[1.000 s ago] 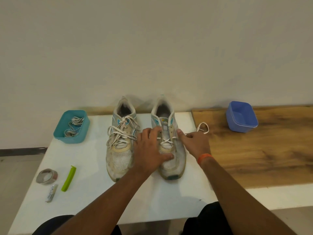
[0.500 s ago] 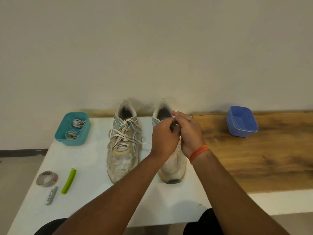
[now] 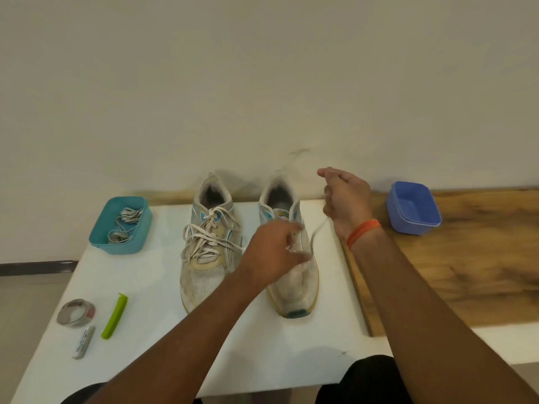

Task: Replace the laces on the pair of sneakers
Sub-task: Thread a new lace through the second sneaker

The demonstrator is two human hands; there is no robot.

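Two worn white sneakers stand side by side on the white table (image 3: 145,360). The left sneaker (image 3: 205,258) is fully laced with a white lace. Over the lace area of the right sneaker (image 3: 294,284) sits my left hand (image 3: 271,255), blurred, fingers curled at the eyelets. My right hand (image 3: 345,199) is raised up and to the right of that shoe and grips a white lace (image 3: 316,234) that runs down to the shoe. A teal tub (image 3: 121,225) at the left holds bundled laces.
An empty blue tub (image 3: 414,208) stands on the wooden board (image 3: 466,272) at the right. A tape roll (image 3: 75,313), a green clip (image 3: 114,316) and a small white tube (image 3: 84,342) lie at the table's front left. A wall rises behind.
Both hands were together at the right sneaker's top. My right hand has since pulled up and right, drawing the lace out, while my left hand dropped onto the shoe's eyelets.
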